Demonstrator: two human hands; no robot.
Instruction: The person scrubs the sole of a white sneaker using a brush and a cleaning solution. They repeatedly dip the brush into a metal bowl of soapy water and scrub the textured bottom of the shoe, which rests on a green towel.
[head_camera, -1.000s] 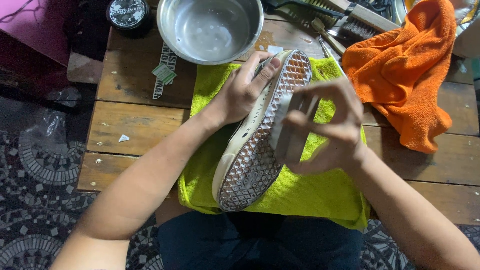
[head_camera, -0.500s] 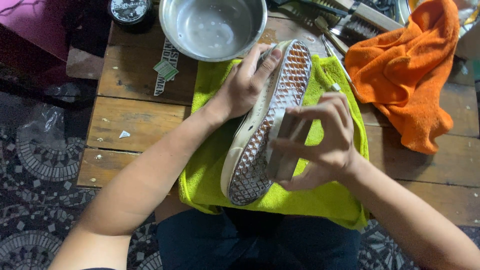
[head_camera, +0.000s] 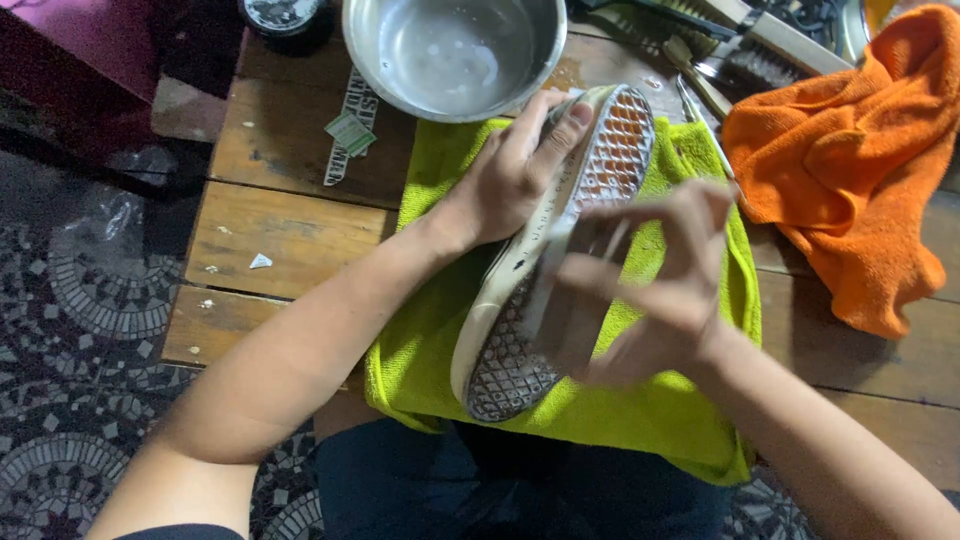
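While the left hand (head_camera: 510, 180) clamps the white rubber-soled shoe (head_camera: 550, 250), sole up on the lime-green towel (head_camera: 690, 410), the right hand (head_camera: 650, 290) pinches a blurred small tool; light, stiff, likely slippery, best held by its sidewall.

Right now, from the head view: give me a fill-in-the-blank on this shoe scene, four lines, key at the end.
1. The left hand steadies a shoe turned ____-side up.
2. The shoe lies on a ____ cloth.
3. Beyond the shoe stands a metal ____ on the wooden table.
4. The towel on the person's right is ____.

Missing words: sole; green; bowl; orange
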